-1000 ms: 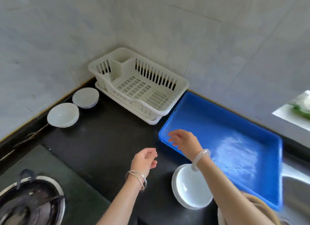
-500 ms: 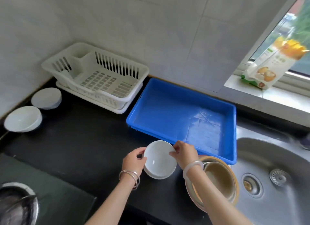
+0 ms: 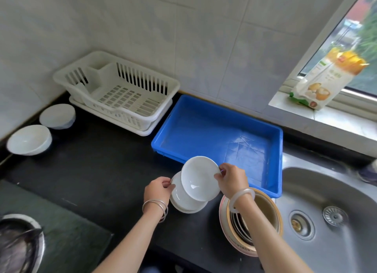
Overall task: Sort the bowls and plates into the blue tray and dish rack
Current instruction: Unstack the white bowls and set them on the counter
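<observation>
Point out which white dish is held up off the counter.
The top white plate, pinched by the right hand; the stack under it, held by the left hand, and both far-left bowls rest on the counter.

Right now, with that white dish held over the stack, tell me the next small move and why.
Probably carry the top dish forward and set it down in the blue tray. The right hand pinches its rim and holds it tilted above the stack, which the left hand steadies. The tray lies just behind, nearer than the dish rack.
</observation>
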Available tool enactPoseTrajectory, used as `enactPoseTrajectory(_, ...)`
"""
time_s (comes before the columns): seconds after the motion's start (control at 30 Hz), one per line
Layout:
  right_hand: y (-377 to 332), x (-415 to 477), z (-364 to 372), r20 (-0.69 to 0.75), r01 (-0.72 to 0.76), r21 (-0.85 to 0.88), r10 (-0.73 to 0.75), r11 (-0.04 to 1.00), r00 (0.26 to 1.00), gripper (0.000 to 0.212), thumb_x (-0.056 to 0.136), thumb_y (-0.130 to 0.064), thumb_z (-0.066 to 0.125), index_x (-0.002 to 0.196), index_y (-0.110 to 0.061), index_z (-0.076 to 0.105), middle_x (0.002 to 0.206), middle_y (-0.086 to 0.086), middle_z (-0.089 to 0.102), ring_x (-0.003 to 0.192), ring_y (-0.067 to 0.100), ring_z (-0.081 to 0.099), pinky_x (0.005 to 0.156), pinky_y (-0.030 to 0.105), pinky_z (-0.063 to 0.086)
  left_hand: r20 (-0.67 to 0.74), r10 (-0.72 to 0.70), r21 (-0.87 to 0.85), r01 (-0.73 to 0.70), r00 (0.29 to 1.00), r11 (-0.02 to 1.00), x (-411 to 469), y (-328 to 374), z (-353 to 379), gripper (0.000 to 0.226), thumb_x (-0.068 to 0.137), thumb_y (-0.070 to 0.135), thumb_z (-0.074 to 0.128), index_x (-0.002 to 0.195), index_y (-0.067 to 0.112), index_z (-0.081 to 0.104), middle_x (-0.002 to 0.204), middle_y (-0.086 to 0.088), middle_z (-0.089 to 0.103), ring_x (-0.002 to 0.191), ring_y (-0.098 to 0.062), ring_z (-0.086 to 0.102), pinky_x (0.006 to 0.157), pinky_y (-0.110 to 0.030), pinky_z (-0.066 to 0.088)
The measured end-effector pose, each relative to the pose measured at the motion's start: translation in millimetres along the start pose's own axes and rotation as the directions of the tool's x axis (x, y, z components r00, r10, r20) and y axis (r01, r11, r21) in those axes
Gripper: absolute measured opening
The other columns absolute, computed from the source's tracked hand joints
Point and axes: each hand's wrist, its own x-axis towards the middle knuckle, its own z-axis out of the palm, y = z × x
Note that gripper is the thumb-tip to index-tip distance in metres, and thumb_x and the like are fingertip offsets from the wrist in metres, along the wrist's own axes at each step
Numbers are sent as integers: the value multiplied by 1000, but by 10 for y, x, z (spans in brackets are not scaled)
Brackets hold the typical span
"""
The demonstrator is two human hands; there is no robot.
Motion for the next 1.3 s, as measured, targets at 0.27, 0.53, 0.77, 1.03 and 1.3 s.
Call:
enactPoseTrajectory(0.27,-1,-54,-182,-57,26,18,-25,999,998,8,87,-16,59,89,-13,66,81,4,59,73,22,50,49,16,29,-31,45,255,-36,999,966,-28,188,-5,9,86,19,56,87,23,64,87,5,64,74,-11,55,62,-24,41)
enactPoseTrajectory(0.53,-178,-132,-351,-88,92,54,-87,994,992,8,85,-16,59,84,-11,66,87,8,68,79,23,54,65,27,38,40,57,79,-60,998,995,54,242,-265,15,84,13,58,79,26,62,80,5,63,77,-13,62,74,-33,57)
enactPoseTrajectory(0.77,-759,-25,-394,-65,208,124,-202,970,977,7,81,-14,61,75,-11,64,80,7,67,78,31,64,75,41,54,-102,28,-144,-43,994,989,229,129,-943,20,82,5,59,90,22,66,77,9,61,71,-7,59,51,-18,49)
enactPoseTrajectory(1.03,-1564,318,270,129,264,117,-278,957,952,10,84,-14,59,89,-12,66,91,8,66,73,31,67,72,46,58,-337,-164,-356,35,927,934,515,-450,-1762,29,80,-1,59,108,7,67,86,-2,61,72,-19,61,55,-21,53)
enactPoseTrajectory(1.3,-2339,706,1153,263,274,131,-300,953,917,16,83,-12,55,92,-7,67,84,13,71,74,31,69,73,46,59,-386,-379,-575,102,841,812,929,-1044,-2194,27,80,-3,56,104,4,66,97,-8,66,84,-28,62,75,-34,54)
